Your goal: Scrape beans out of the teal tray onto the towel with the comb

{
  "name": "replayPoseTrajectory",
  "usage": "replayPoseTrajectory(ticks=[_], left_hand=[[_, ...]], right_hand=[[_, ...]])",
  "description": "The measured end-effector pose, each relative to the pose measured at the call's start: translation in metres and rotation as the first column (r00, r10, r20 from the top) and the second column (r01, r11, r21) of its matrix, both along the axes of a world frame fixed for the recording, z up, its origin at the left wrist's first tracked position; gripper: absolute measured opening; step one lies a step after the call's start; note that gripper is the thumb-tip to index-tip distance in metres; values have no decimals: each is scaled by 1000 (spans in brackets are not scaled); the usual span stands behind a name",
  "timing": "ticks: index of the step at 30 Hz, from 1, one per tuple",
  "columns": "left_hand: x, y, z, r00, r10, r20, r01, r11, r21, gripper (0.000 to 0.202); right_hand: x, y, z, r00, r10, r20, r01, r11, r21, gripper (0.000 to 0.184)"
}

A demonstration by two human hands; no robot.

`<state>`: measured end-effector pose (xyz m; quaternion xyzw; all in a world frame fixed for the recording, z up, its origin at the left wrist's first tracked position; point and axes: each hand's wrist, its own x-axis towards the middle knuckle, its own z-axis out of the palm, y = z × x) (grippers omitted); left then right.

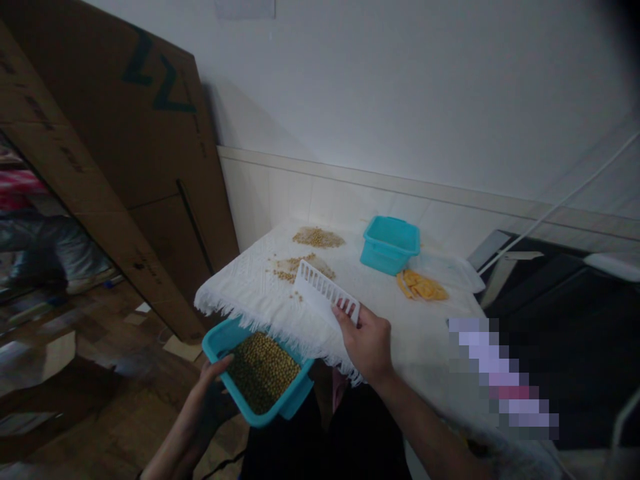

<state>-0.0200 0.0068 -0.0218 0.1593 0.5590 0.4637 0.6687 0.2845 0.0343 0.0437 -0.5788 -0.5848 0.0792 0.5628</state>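
My left hand [213,383] grips the left rim of a turquoise plastic bin [295,400], thumb over the edge. Soybeans [265,370] fill much of that bin, which is held just below the table's fringed front edge. In my right hand [369,340] is a white slotted plastic piece [323,287], pinched near its right end and tilted over the tablecloth. Loose soybeans [285,273] lie just beyond its far left end. Farther back sits another pile of soybeans [319,237].
A second turquoise bin [387,257] stands at the table's back right, beside a crumpled yellow cloth [423,287] and a clear lid [460,270]. A tall cardboard box [135,167] flanks the table on the left. White cloth [240,280] covers the table.
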Motion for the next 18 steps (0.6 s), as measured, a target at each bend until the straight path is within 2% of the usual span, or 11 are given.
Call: replayPoseTrajectory(ticks=[5, 12, 18], left_hand=[[-3, 3, -3, 999, 32, -9, -32, 999, 12, 93], [-7, 6, -3, 996, 80, -45, -80, 997, 0, 84], [-13, 6, -3, 999, 48, 2, -48, 999, 17, 89]], right_hand=[[-5, 8, 4, 998, 65, -20, -66, 997, -46, 35], [-14, 1, 13, 980, 194, -32, -195, 980, -35, 29], [-23, -10, 15, 945, 318, -73, -324, 943, -81, 28]])
